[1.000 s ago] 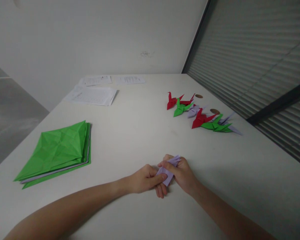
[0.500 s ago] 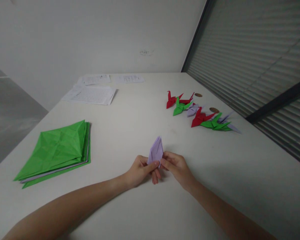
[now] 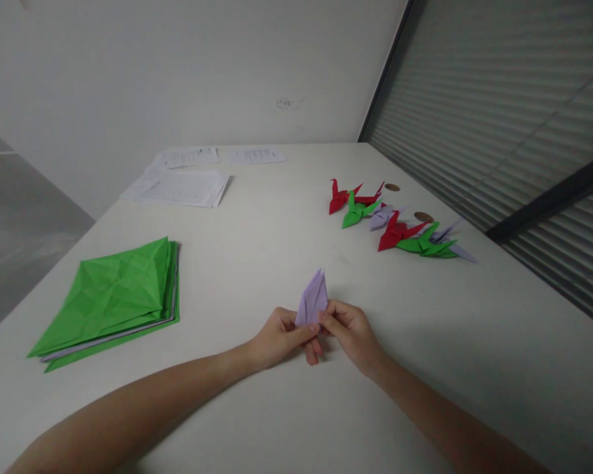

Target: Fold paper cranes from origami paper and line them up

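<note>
A folded piece of lilac origami paper [image 3: 312, 297], kite-shaped with its narrow tip pointing up and away, is held between both hands above the table. My left hand [image 3: 284, 339] pinches its lower left edge, thumb on the front and other fingers behind. On the lower right side, my right hand [image 3: 348, 329] grips the same paper between thumb and fingers. The fingers behind the paper are partly hidden.
Folded paper cranes in red [image 3: 398, 232], green [image 3: 358, 210] and lilac [image 3: 381, 217] cluster at the right, near brown discs [image 3: 423, 216]. A stack of green and lilac paper [image 3: 113, 289] lies left. Printed sheets [image 3: 182, 187] rest farther back on the white table [image 3: 257, 237].
The lilac paper and my left hand have shifted slightly to the right. My right thumb now lies higher over the paper's lower right edge. Everything else stays in place.
</note>
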Tool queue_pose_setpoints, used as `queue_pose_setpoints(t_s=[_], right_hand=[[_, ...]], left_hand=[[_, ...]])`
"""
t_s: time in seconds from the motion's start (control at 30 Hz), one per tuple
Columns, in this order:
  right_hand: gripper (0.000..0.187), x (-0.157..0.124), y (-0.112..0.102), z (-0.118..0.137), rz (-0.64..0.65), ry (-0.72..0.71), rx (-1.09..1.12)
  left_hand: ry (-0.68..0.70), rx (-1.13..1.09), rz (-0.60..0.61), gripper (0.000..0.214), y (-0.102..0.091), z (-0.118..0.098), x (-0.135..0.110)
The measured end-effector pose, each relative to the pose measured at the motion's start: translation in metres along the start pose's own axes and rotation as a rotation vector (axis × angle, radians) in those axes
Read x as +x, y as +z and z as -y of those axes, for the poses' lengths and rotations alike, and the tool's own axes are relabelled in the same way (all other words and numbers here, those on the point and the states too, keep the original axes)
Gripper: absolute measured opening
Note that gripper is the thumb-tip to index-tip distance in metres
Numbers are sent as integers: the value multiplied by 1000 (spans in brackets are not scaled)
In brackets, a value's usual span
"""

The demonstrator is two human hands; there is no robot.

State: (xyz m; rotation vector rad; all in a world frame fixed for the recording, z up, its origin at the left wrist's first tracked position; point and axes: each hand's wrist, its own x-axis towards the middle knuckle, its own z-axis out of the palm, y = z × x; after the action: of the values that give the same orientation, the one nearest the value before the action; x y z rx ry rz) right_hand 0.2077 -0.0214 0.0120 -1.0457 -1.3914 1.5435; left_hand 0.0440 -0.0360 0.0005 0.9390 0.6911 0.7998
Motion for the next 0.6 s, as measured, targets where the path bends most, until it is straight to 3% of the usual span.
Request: queue_pose_setpoints(t_s=[0.33,0.47,0.6], right_hand=[[43,1,-2,-5,-40,-40,-38],[41,3,-3,-8,-35,-14,54],[44,8,-8,-8,-121,-43,-19]], left_hand=[[-34,-33,55,51,-3,4,0],[92,-86,-61,41,1,1,3],[215,-166,-203,35,-2,-7,6]])
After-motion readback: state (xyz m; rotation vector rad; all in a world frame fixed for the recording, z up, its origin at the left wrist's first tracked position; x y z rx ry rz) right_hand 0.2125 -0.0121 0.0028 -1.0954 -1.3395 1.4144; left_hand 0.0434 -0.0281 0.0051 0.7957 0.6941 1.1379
